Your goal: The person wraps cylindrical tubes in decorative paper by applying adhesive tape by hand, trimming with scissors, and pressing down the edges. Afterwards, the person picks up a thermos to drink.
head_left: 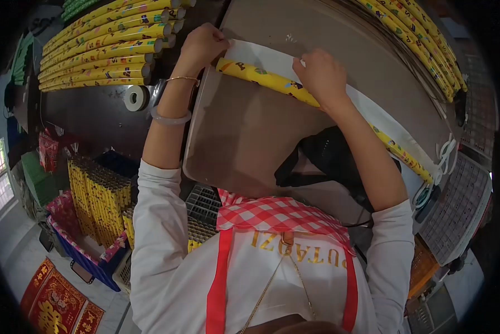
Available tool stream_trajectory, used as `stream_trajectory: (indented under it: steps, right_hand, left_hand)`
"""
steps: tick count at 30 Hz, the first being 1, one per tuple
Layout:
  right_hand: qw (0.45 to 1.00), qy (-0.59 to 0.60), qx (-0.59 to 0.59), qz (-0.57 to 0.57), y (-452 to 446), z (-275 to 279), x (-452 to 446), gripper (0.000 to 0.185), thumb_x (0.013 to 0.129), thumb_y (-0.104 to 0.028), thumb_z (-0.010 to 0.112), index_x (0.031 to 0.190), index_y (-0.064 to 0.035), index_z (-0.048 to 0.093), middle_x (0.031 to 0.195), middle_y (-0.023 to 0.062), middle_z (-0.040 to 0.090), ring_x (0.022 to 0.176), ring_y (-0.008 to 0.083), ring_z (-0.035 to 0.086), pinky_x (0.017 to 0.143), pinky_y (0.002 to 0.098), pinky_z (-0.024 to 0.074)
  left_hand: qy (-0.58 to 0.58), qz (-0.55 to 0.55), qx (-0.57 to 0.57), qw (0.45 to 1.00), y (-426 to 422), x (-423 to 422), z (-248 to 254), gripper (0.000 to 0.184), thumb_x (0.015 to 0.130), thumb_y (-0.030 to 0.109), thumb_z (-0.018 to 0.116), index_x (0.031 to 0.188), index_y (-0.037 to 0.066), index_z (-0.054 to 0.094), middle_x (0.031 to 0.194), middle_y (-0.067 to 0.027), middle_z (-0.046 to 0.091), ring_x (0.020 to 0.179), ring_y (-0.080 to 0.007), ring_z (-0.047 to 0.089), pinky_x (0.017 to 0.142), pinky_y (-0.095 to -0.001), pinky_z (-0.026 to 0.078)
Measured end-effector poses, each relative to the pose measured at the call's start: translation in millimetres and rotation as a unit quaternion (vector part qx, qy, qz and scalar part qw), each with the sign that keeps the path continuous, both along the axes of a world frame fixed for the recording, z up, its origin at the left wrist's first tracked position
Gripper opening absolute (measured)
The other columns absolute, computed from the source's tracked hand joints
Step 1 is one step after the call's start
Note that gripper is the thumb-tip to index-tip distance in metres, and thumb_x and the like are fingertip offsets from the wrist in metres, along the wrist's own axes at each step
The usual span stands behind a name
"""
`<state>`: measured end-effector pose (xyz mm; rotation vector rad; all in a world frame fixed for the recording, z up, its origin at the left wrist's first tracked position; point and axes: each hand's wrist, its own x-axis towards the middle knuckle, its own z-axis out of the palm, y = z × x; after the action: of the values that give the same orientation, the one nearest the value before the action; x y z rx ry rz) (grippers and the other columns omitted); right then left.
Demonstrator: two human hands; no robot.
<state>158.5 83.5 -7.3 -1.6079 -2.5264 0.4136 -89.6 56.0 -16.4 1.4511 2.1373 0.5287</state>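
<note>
A long yellow patterned paper roll (261, 77) lies slantwise across the brown tabletop. Along its far side runs a white strip of paper (269, 55), apparently the sheet's unrolled underside. My left hand (205, 45) is closed at the strip's left end, thumb and fingertips pinching the edge. Farther right, my right hand (322, 75) has curled fingers closed on the white strip's far edge, its wrist over the roll. The roll's middle is hidden beneath my right hand and forearm. Its right end (417, 166) shows near some white cords (446, 156).
Finished-looking yellow tubes (105, 44) are stacked at upper left, near a roll of tape (135, 98). More yellow tubes (414, 44) lie at upper right. A black cloth item (328, 158) sits under my right forearm. A blue crate (88, 250) stands lower left.
</note>
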Motion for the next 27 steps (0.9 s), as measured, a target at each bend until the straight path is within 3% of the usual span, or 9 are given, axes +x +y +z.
stream_trajectory:
  steps: [1, 8, 11, 13, 16, 18, 22, 27]
  right_hand:
    - [0.999, 0.023, 0.041, 0.007, 0.9, -3.3, 0.0, 0.024, 0.079, -0.026, 0.058, 0.075, -0.0049, 0.069, 0.082, 0.0141, 0.063, 0.073, 0.0344, 0.064, 0.065, 0.0426, 0.0516]
    - [0.999, 0.024, 0.027, 0.005, -0.3, -1.0, -1.0, 0.025, 0.079, -0.027, 0.058, 0.076, -0.0043, 0.069, 0.084, 0.0144, 0.063, 0.076, 0.0348, 0.064, 0.068, 0.0437, 0.0513]
    - [0.999, 0.024, 0.027, -0.008, -0.8, 0.1, -1.5, 0.026, 0.079, -0.027, 0.058, 0.076, -0.0037, 0.068, 0.085, 0.0148, 0.063, 0.076, 0.0349, 0.064, 0.068, 0.0443, 0.0511]
    - [0.999, 0.025, 0.025, -0.004, -1.7, 2.0, -1.3, 0.025, 0.079, -0.027, 0.058, 0.075, -0.0034, 0.068, 0.085, 0.0149, 0.064, 0.077, 0.0353, 0.064, 0.069, 0.0446, 0.0510]
    - [1.000, 0.014, 0.027, 0.008, 0.9, -2.5, -1.2, 0.025, 0.078, -0.027, 0.059, 0.076, -0.0040, 0.069, 0.086, 0.0148, 0.064, 0.077, 0.0356, 0.064, 0.069, 0.0446, 0.0509]
    - [1.000, 0.009, 0.025, 0.005, -2.0, 4.2, -2.3, 0.025, 0.078, -0.027, 0.059, 0.076, -0.0041, 0.069, 0.087, 0.0149, 0.064, 0.078, 0.0358, 0.064, 0.069, 0.0443, 0.0511]
    - [1.000, 0.012, 0.019, 0.007, 0.2, 1.8, -3.0, 0.024, 0.078, -0.026, 0.059, 0.077, -0.0047, 0.069, 0.088, 0.0153, 0.064, 0.079, 0.0362, 0.064, 0.070, 0.0442, 0.0511]
    - [1.000, 0.016, 0.011, -0.008, -1.3, 2.3, -2.9, 0.024, 0.078, -0.026, 0.058, 0.077, -0.0043, 0.069, 0.088, 0.0153, 0.064, 0.080, 0.0359, 0.064, 0.070, 0.0443, 0.0511]
  left_hand:
    - [-0.029, -0.006, 0.013, 0.999, 1.1, -3.4, -3.0, 0.031, 0.067, 0.027, 0.073, 0.086, 0.003, 0.066, 0.081, -0.0119, 0.067, 0.078, -0.0266, 0.065, 0.072, -0.0348, 0.051]
    - [-0.117, -0.008, 0.054, 0.992, 4.0, -15.3, -19.2, 0.030, 0.065, 0.025, 0.074, 0.086, 0.004, 0.067, 0.083, -0.0111, 0.067, 0.080, -0.0262, 0.065, 0.074, -0.0341, 0.051]
    - [-0.035, 0.000, 0.029, 0.999, 4.7, 4.6, -3.9, 0.019, 0.070, 0.018, 0.069, 0.084, 0.005, 0.067, 0.085, -0.0127, 0.067, 0.081, -0.0287, 0.064, 0.074, -0.0356, 0.051]
    - [0.117, -0.046, 0.248, 0.961, 4.3, 31.0, 4.4, 0.012, 0.074, 0.011, 0.061, 0.083, 0.007, 0.067, 0.085, -0.0144, 0.066, 0.082, -0.0314, 0.063, 0.072, -0.0384, 0.051]
    - [-0.007, -0.108, 0.184, 0.977, 5.5, 75.2, 12.2, 0.012, 0.075, 0.009, 0.057, 0.082, 0.006, 0.066, 0.082, -0.0171, 0.065, 0.082, -0.0346, 0.062, 0.072, -0.0419, 0.050]
    - [-0.017, -0.111, 0.105, 0.988, 8.0, 96.0, 12.8, 0.011, 0.073, 0.010, 0.060, 0.081, 0.005, 0.066, 0.080, -0.0172, 0.065, 0.079, -0.0358, 0.062, 0.072, -0.0410, 0.050]
    - [-0.062, -0.121, 0.137, 0.981, 13.0, 85.2, -4.0, 0.012, 0.064, 0.010, 0.070, 0.074, 0.005, 0.067, 0.076, -0.0157, 0.065, 0.075, -0.0341, 0.063, 0.070, -0.0381, 0.051]
    - [0.023, -0.108, 0.070, 0.991, 16.6, 62.4, 6.2, 0.020, 0.059, 0.014, 0.075, 0.077, 0.007, 0.070, 0.075, -0.0132, 0.066, 0.074, -0.0309, 0.065, 0.070, -0.0369, 0.052]
